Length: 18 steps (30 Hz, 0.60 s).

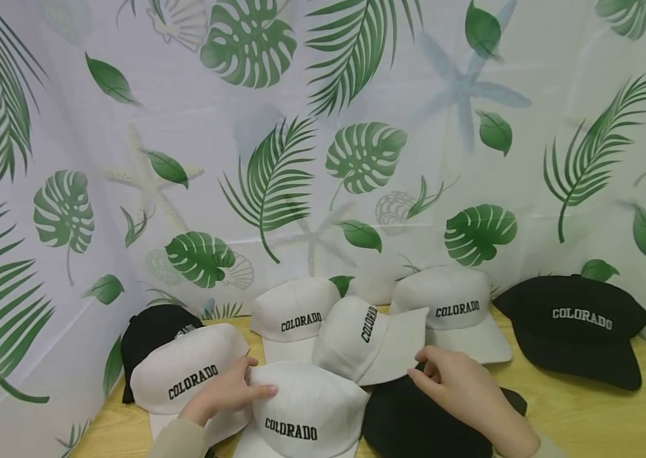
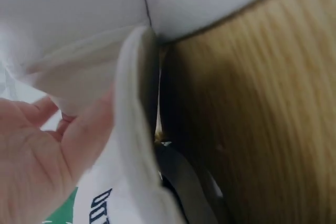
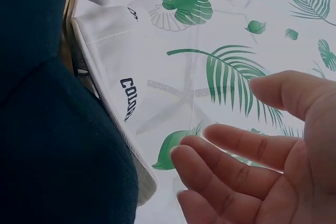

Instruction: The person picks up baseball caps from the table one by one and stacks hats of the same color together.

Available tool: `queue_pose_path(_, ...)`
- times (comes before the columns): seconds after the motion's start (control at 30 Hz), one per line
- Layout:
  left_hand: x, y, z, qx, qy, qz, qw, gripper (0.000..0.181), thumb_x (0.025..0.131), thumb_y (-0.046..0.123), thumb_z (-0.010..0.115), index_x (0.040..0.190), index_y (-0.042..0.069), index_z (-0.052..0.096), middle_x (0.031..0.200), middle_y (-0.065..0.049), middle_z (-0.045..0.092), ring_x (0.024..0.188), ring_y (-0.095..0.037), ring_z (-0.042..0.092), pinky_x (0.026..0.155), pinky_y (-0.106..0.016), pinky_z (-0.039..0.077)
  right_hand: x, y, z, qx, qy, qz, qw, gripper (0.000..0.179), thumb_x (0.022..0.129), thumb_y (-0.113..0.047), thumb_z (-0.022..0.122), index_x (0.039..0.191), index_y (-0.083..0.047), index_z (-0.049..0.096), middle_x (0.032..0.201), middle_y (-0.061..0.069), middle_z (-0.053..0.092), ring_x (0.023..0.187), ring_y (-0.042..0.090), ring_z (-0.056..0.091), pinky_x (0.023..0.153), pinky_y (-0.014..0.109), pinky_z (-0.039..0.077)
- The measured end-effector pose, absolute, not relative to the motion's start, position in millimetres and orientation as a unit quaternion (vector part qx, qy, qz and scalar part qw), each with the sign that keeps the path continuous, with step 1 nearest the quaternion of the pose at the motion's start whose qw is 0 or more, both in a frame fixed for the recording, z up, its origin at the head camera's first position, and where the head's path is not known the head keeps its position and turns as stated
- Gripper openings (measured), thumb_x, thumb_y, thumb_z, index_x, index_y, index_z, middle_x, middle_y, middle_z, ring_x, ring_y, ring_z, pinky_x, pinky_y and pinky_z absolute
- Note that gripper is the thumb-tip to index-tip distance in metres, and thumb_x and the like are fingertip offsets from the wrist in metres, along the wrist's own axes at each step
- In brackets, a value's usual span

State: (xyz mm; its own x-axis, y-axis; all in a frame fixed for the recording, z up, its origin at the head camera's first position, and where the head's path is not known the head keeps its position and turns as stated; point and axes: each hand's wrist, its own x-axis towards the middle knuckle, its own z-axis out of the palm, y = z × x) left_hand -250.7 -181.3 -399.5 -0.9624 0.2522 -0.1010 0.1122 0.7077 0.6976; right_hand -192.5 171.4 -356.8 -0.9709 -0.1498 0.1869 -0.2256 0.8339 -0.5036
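Observation:
My left hand [image 1: 231, 389] is at the upper left edge of the front white cap [image 1: 314, 397], lettered COLORADO. Its thumb lies across the crown's front and the index finger is at the back edge, pinching the cap. In the left wrist view the left hand [image 2: 39, 153] partly goes out of sight behind a white edge [image 2: 137, 129]. Over a black cap [image 1: 409, 416] hovers my right hand [image 1: 460, 385], near the brim of a tilted white cap [image 1: 351, 343]. The right wrist view shows this right hand [image 3: 262, 166] with loosely bent fingers and nothing between them.
Left of the front cap sits another white cap [image 1: 185, 369], overlapping a black cap [image 1: 151, 324]. Two white caps [image 1: 294, 308] [image 1: 443, 296] stand at the back, and a black cap [image 1: 577, 318] at the right. Behind the wooden table [image 1: 603, 420] hangs a leaf-printed cloth [image 1: 414, 242].

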Motion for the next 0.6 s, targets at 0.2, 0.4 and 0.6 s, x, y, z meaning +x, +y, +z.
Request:
queue_pose_path(0.2,-243,-178,-400,0.082,0.931,0.351,0.065,0.058,0.071,0.042,0.07,0.098,-0.006,0.048,0.086,-0.009,0.05,0.077,-0.021,0.049,0.067,-0.038,0.043,-193,170,-357,0.103,-0.956,0.265,0.069,0.018,0.081,-0.027,0.063,0.089,-0.012,0.061,0.066,-0.009,0.053,0.057,0.005,0.048,0.055,0.028,0.041)
queue_pose_path(0.4,-252,-168,-391,0.103,0.938,0.324,0.065,0.053,0.077,0.047,0.062,0.095,-0.001,0.053,0.089,-0.009,0.055,0.082,-0.023,0.052,0.073,-0.04,0.043,-193,169,-357,0.111,-0.956,0.262,0.069,0.017,0.081,-0.027,0.062,0.089,-0.012,0.061,0.066,-0.01,0.053,0.057,0.005,0.048,0.054,0.028,0.04)
queue_pose_path(0.6,-274,-146,-384,0.155,0.942,0.284,0.091,0.055,0.081,0.057,0.049,0.097,0.005,0.058,0.092,-0.006,0.058,0.084,-0.021,0.054,0.072,-0.038,0.043,-191,168,-357,0.114,-0.956,0.259,0.078,0.016,0.081,-0.026,0.062,0.089,-0.012,0.061,0.065,-0.01,0.052,0.056,0.005,0.047,0.054,0.028,0.04)
